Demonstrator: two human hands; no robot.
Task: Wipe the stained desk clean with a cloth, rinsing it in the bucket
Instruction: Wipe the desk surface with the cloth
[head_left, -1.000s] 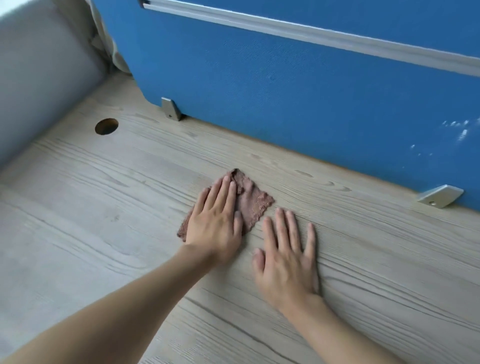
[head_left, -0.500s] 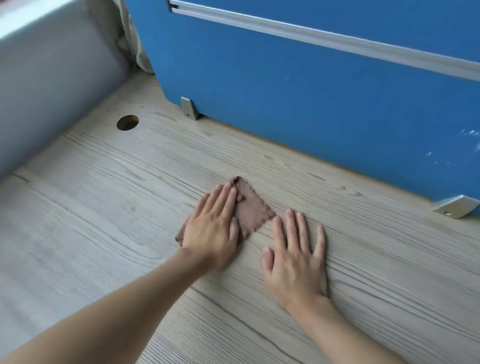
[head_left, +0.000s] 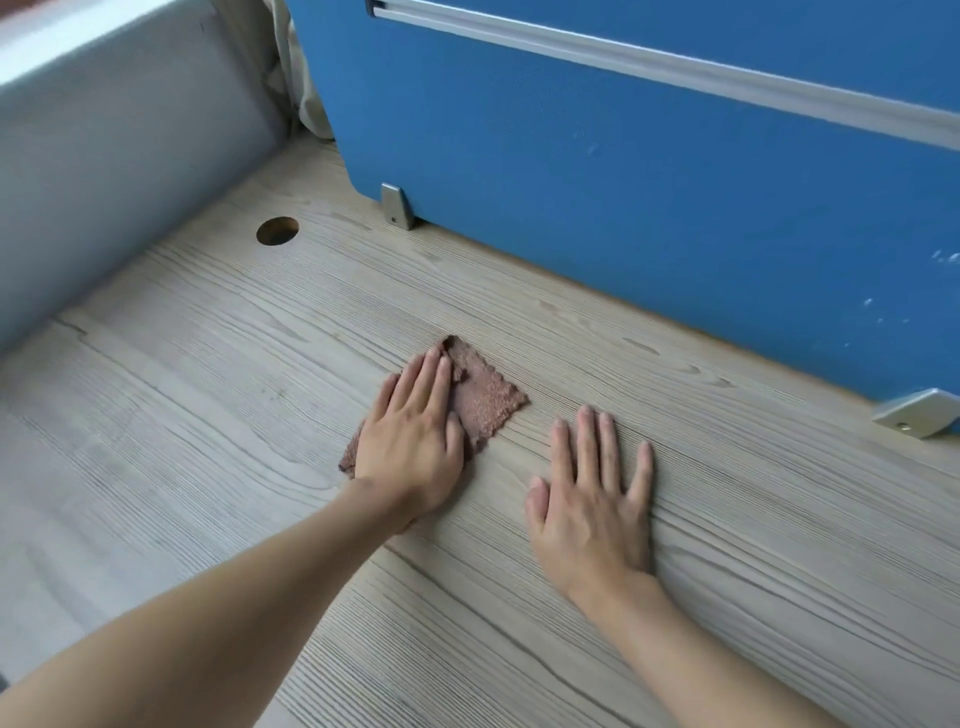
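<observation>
— Any words, numbers or brand marks to read here?
— None. The blue partition (head_left: 623, 218) has only a few pale specks near its right edge, too small and shapeless to be letters.
— And the desk?
— The desk (head_left: 208, 426) shows wood grain alone. The cloth (head_left: 488, 400) is plain brown, with no legible label.
— The metal bracket at the foot of the partition?
— The metal bracket (head_left: 397, 208) is plain grey, with nothing written on it.
</observation>
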